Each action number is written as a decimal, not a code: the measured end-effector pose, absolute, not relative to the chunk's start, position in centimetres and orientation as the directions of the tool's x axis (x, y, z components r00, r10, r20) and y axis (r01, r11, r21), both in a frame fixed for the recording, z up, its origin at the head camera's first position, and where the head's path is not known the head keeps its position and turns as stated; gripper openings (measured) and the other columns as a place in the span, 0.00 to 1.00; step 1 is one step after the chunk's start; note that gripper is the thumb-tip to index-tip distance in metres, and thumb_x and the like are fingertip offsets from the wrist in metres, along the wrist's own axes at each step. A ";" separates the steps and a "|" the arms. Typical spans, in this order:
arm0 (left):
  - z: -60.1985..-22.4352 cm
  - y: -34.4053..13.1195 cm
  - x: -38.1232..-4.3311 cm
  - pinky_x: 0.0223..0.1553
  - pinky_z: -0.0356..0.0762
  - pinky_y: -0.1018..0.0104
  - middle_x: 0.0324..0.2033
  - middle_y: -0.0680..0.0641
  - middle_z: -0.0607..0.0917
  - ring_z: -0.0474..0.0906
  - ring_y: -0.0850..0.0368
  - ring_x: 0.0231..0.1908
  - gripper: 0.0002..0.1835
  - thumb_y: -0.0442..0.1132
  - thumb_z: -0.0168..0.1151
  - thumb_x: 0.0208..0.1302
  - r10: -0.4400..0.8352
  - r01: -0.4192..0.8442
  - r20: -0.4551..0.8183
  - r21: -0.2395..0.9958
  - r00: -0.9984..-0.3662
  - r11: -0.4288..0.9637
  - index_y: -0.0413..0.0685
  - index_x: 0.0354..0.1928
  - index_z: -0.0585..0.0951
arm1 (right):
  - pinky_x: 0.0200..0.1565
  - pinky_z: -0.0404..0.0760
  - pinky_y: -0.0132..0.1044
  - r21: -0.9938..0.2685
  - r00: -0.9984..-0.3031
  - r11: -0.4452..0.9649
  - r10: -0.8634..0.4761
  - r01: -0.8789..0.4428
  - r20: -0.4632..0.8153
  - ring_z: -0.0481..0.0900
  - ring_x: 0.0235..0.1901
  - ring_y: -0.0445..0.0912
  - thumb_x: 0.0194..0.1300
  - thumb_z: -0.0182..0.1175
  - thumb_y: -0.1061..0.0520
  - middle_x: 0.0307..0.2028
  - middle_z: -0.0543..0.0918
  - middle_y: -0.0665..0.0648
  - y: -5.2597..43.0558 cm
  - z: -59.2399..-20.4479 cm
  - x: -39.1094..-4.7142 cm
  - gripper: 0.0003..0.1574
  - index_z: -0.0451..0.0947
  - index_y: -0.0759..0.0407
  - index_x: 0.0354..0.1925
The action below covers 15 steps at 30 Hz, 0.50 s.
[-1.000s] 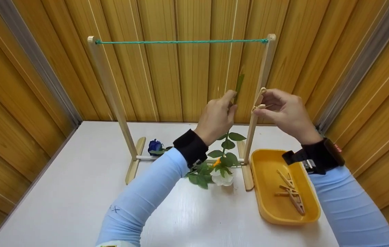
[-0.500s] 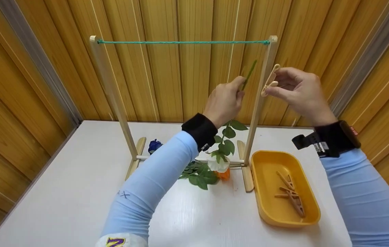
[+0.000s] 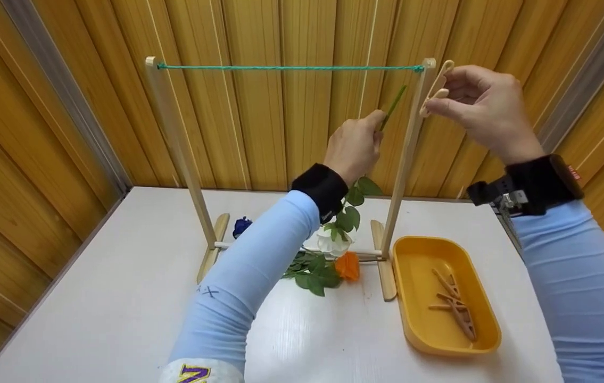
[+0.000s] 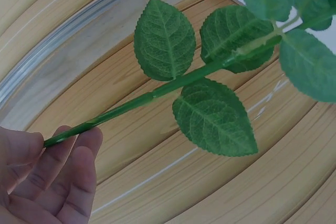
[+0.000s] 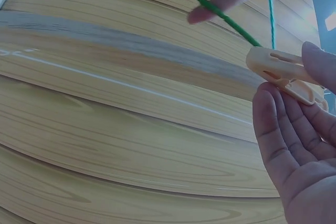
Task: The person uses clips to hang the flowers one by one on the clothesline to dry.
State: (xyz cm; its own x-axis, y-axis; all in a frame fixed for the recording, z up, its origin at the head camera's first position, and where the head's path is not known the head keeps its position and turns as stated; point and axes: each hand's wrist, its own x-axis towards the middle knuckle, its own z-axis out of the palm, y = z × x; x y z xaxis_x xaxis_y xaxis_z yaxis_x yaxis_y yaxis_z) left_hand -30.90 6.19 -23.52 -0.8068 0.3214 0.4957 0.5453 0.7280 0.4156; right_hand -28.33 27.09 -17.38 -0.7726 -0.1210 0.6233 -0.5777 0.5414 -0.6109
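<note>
My left hand (image 3: 355,143) pinches the green stem (image 4: 126,108) of a white rose (image 3: 333,243), which hangs head down in front of the rack. The stem's cut end points up and right, below the teal cord (image 3: 291,68). Serrated leaves (image 4: 164,40) fill much of the left wrist view. Beside the top of the right post, my right hand (image 3: 493,106) holds a light-coloured clothespin (image 5: 278,66) between thumb and fingers. In the right wrist view, the stem's end overlaps the clothespin's tip.
A wooden rack with a left post (image 3: 182,143) and right post (image 3: 408,149) carries the cord. At its base lie an orange rose (image 3: 348,266) and a blue rose (image 3: 241,226). A yellow tray (image 3: 419,260) on the right holds several clothespins (image 3: 461,319).
My right hand has risen up and right with the clothespin. The left hand has lifted the white rose slightly, its stem end rising toward the cord; the orange rose now shows more fully.
</note>
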 end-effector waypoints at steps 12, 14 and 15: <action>-23.3 6.7 -32.1 0.30 0.65 0.71 0.38 0.47 0.86 0.73 0.59 0.30 0.12 0.34 0.52 0.79 0.268 0.508 0.499 0.441 -0.824 0.740 0.47 0.56 0.81 | 0.42 0.75 0.21 -0.542 -0.732 0.599 -0.113 -0.590 0.672 0.80 0.35 0.32 0.62 0.74 0.60 0.35 0.82 0.37 26.6 -13.6 -29.1 0.19 0.84 0.61 0.52; -23.2 6.8 -32.2 0.30 0.66 0.72 0.40 0.47 0.87 0.74 0.60 0.31 0.13 0.34 0.52 0.79 0.267 0.505 0.493 0.449 -0.828 0.737 0.47 0.58 0.81 | 0.43 0.75 0.21 -0.539 -0.730 0.600 -0.114 -0.592 0.674 0.80 0.36 0.32 0.63 0.74 0.60 0.35 0.81 0.37 26.5 -13.2 -29.2 0.19 0.84 0.60 0.52; -23.2 6.8 -32.2 0.31 0.67 0.71 0.41 0.47 0.88 0.75 0.60 0.32 0.13 0.34 0.52 0.79 0.266 0.504 0.491 0.453 -0.829 0.735 0.48 0.58 0.81 | 0.43 0.75 0.21 -0.540 -0.730 0.598 -0.113 -0.592 0.674 0.80 0.36 0.32 0.63 0.74 0.60 0.36 0.81 0.37 26.4 -13.1 -29.3 0.19 0.84 0.60 0.52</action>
